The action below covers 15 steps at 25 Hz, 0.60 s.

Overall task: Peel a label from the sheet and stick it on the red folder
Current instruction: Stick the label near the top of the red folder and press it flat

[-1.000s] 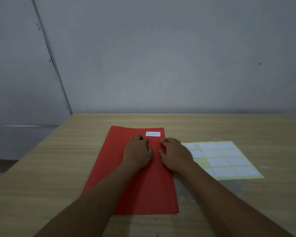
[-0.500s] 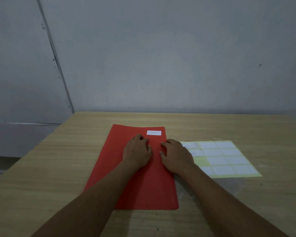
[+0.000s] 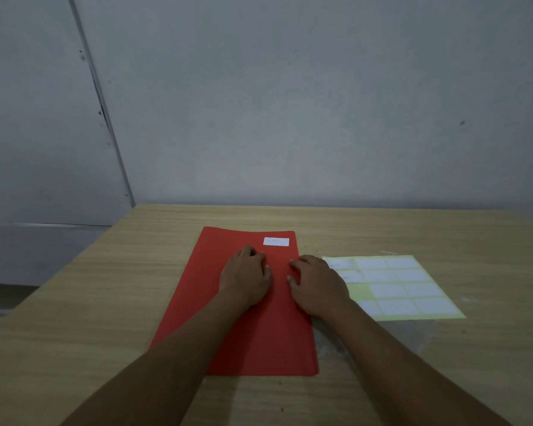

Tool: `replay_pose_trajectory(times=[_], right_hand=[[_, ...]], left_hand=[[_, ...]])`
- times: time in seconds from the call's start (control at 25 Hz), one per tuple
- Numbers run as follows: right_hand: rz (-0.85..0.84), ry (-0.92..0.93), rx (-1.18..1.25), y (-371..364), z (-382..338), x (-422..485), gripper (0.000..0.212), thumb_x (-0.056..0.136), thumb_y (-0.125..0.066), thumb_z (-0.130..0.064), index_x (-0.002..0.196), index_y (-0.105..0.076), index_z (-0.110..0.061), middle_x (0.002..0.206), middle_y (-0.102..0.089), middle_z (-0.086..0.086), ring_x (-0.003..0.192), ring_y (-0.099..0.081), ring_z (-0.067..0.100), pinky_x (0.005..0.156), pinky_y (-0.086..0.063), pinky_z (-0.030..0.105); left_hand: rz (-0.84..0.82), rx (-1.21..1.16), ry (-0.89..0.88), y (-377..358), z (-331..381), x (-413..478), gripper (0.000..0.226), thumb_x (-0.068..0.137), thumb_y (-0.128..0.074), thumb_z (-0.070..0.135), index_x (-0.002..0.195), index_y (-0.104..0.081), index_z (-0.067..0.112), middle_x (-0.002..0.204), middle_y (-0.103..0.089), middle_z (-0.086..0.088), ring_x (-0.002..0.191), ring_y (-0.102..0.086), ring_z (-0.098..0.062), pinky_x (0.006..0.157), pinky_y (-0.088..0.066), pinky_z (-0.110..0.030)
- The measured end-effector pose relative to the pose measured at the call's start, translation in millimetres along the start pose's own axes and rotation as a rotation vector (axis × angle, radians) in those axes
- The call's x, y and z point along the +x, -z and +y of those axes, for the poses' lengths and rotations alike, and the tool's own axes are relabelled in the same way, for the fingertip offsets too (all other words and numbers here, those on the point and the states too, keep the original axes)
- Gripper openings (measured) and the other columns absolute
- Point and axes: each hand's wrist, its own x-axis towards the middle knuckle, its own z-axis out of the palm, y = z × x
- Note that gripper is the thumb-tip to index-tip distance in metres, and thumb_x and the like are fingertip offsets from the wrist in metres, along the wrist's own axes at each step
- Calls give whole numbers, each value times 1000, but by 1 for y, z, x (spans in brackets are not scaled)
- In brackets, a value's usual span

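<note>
The red folder (image 3: 216, 305) lies flat on the table in front of me. One white label (image 3: 276, 241) is stuck near its far right corner. My left hand (image 3: 246, 276) rests palm down on the folder's upper middle, holding nothing. My right hand (image 3: 317, 284) rests palm down over the folder's right edge, also holding nothing. The label sheet (image 3: 413, 290), yellow backing with several white labels, lies flat just right of the folder; its near left part is hidden by my right hand.
The wooden table (image 3: 105, 302) runs up to a grey wall (image 3: 290, 118) close behind the folder. Its left edge slants away at the left, with the floor beyond. A faint clear plastic film (image 3: 397, 339) lies near the sheet's front edge.
Both hands stay flat on the folder in about the same place. The view has shifted slightly; nothing on the table has visibly moved.
</note>
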Motion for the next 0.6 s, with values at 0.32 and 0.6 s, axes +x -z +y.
replay_pose_trajectory(times=[0.32,0.6], right_hand=[[-44,19,-44,-8,-7,-9,60,95,-41,-52,149,-40,-25,157,-35,7,145,-29,24,117,-28,41],[-123,64,-58,-28,-43,7,76,94,-31,-66,156,-22,-23,164,-17,12,152,-10,27,122,-10,44]], left_hand=[[11,149,195,7,-16,-7,57,97,-35,45,143,-50,15,149,-44,-13,144,-34,-31,119,-25,-47],[-39,205,246,16,-71,-3,64,96,-25,59,153,-34,30,161,-31,-6,153,-17,-29,120,-7,-58]])
